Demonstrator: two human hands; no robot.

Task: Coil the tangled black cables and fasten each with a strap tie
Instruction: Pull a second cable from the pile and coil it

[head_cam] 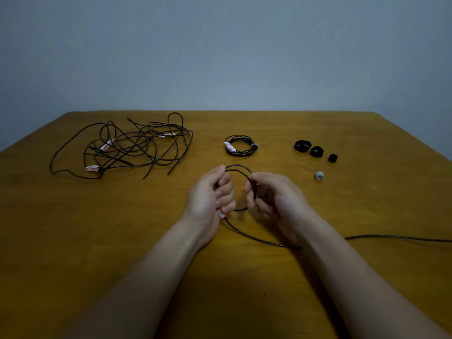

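Note:
My left hand (211,192) grips the left side of a small black cable coil (239,167) held above the table's middle; a white-and-red tag shows under its fingers. My right hand (274,194) pinches the coil's right side. The cable's loose tail (256,239) runs under my right forearm and off the right edge. A tangle of black cables (127,148) with white-and-red tags lies at the back left. One coiled cable (241,146), bound with a strap, lies behind my hands. Three black strap ties (315,150) and a grey one (319,175) sit at the right.
The wooden table (73,241) ends at a far edge against a grey wall. Bare wood lies in front of my forearms and at the near left.

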